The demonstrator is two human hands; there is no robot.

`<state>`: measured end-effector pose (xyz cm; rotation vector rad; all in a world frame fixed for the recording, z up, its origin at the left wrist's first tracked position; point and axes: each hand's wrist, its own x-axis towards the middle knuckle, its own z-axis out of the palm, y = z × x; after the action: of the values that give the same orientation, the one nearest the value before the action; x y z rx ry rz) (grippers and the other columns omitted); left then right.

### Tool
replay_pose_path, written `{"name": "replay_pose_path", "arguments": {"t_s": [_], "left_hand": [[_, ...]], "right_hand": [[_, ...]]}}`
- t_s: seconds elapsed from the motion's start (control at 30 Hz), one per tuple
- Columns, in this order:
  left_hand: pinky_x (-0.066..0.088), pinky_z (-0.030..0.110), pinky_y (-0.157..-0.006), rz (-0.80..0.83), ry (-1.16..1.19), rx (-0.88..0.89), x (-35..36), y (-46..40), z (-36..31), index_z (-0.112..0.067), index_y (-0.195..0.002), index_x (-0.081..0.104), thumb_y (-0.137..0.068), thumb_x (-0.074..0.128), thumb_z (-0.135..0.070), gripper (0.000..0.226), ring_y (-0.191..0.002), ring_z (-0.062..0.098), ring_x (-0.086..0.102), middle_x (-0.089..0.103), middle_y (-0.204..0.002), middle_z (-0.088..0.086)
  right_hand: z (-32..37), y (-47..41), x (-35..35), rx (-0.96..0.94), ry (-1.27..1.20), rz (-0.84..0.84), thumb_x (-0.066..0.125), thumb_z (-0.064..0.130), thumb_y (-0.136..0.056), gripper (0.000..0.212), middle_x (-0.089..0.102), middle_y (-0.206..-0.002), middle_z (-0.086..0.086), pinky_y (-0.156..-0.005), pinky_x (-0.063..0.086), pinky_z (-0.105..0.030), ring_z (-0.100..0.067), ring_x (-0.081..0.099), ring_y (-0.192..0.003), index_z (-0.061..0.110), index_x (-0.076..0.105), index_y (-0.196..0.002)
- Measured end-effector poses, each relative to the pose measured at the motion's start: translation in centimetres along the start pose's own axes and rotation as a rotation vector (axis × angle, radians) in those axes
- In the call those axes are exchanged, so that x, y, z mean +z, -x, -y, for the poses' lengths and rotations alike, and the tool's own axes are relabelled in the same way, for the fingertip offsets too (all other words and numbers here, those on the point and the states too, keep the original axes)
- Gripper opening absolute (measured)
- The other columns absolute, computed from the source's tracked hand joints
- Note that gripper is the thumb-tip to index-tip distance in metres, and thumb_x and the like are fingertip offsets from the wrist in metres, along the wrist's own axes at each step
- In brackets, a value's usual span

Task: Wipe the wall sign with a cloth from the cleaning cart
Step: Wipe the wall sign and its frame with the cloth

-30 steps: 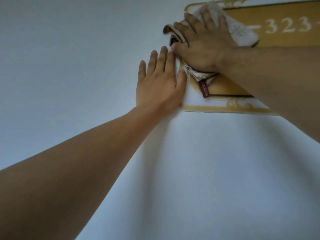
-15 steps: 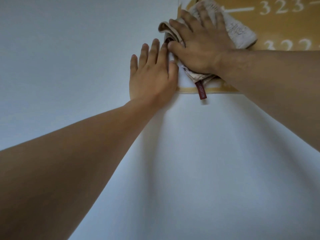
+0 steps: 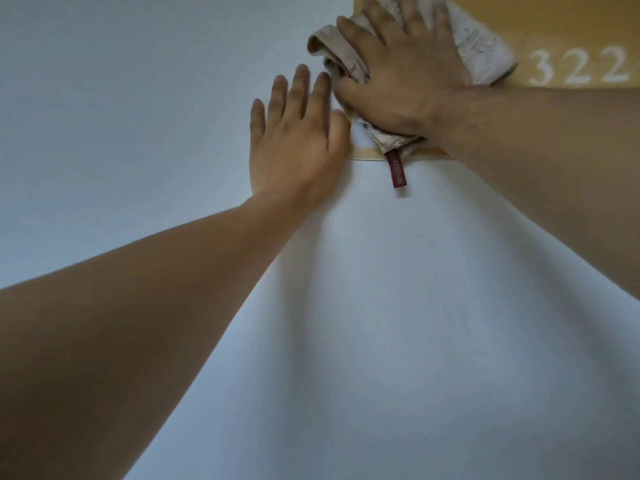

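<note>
A gold wall sign point(image 3: 568, 26) with white digits "322" fills the top right corner. A crumpled off-white cloth point(image 3: 481, 46) with a dark red label hanging from it lies against the sign's lower left corner. My right hand point(image 3: 405, 81) presses flat on the cloth, fingers spread over it. My left hand point(image 3: 298, 140) lies flat on the white wall just left of the sign's edge, fingers together and pointing up, holding nothing. Its thumb touches the sign's border. The top of the sign is out of frame.
A plain white wall point(image 3: 398, 323) fills the rest of the view. Both forearms cross it from the lower left and the right. No cart or other object shows.
The sign has slid upward in view, and the cloth under my right hand sits lower on it, now at its bottom left corner. My left hand stays flat beside the sign.
</note>
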<state>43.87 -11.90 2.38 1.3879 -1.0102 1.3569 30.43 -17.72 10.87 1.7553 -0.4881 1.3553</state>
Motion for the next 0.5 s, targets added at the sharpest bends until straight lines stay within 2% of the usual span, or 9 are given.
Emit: {"name": "replay_pose_path", "arguments": {"t_s": [0.17,0.33,0.5], "left_hand": [[0.001,0.047,-0.125,0.026,-0.035,-0.020,-0.2,1.3,0.0,-0.031,-0.158,0.015,-0.096,0.011,-0.048,0.064,-0.154,0.017,0.001,0.010,-0.168,-0.005],[-0.001,0.046,-0.125,0.073,-0.084,-0.018,-0.3,3.7,0.2,-0.022,-0.158,0.014,-0.097,0.008,-0.043,0.065,-0.154,0.014,-0.002,0.008,-0.168,-0.002],[-0.004,0.045,-0.124,0.124,-0.121,-0.019,-0.8,5.1,-0.5,-0.021,-0.159,0.006,-0.098,0.003,-0.042,0.065,-0.153,0.014,-0.010,-0.001,-0.169,0.000]], "right_hand": [[1.3,2.0,-0.4,0.020,0.009,0.022,0.012,0.069,-0.082,0.083,0.006,-0.169,0.000,-0.120,-0.002,-0.060,-0.031,-0.005,-0.154,0.036,0.011,-0.159],[3.3,5.5,-0.1,0.040,0.002,0.019,0.017,0.061,-0.092,0.072,0.005,-0.169,0.000,-0.120,-0.001,-0.060,-0.032,-0.007,-0.154,0.035,0.013,-0.159],[3.4,6.2,-0.5,0.051,-0.036,0.036,0.003,0.057,-0.088,0.074,-0.001,-0.169,0.002,-0.120,-0.003,-0.058,-0.030,-0.014,-0.153,0.036,0.010,-0.159]]}}
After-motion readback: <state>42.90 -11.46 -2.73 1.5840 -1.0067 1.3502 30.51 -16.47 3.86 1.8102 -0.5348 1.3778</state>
